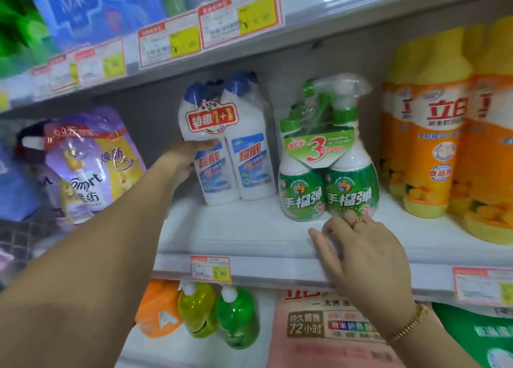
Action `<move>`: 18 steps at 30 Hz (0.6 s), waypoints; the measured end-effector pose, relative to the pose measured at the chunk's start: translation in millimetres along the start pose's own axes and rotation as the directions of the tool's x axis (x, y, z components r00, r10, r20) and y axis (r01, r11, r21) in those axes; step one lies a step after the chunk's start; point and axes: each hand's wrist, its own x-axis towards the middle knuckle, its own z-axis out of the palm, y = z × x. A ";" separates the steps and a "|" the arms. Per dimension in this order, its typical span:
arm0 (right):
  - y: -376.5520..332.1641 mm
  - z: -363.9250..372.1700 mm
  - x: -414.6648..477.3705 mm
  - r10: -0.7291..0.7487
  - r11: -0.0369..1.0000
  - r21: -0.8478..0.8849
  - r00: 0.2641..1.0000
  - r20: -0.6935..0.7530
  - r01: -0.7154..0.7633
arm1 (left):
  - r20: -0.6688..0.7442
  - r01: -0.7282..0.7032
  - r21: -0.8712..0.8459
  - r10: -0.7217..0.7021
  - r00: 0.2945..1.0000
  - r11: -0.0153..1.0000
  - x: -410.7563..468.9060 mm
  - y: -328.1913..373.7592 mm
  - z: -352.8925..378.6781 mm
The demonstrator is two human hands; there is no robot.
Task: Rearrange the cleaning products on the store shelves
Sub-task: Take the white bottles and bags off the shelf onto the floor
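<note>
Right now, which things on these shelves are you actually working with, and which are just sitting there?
In use: white bottle pack, gripped by the left hand; green spray pack, with the right hand near its base.
Just sitting: orange bottles, purple pouch, price tag, pink bag.

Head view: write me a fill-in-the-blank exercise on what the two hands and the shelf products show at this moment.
1. The left hand grips the twin pack of white bottles, whose caps are ____.
2. The right hand rests at the shelf edge, in front of the ____ spray-bottle pack.
3. The right wrist wears a gold ____.
4. The orange-and-yellow bottles stand to the ____ of the spray-bottle pack.

Missing words: blue; green; bracelet; right.
</note>
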 end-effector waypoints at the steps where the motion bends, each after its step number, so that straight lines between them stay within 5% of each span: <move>1: 0.0 -0.9 -0.6 0.000 1.000 0.022 1.000 0.001 0.000 | 0.019 0.001 0.031 -0.002 1.000 1.000 -3.3 -1.1 -6.8; 5: -0.5 -6.8 -0.1 0.052 0.993 0.107 0.998 0.031 -0.055 | -0.064 -0.117 0.198 0.132 0.989 0.973 -38.6 -1.7 -24.5; 10: -6.8 -21.3 1.7 0.166 0.887 0.416 0.979 0.121 -0.202 | -0.224 -0.353 0.264 0.413 0.883 0.898 -124.7 -24.9 -14.9; 18: -49.1 -54.2 -14.4 0.027 0.783 0.618 0.997 0.073 -0.066 | -0.345 -0.440 0.326 0.539 0.769 0.837 -219.3 18.1 -30.1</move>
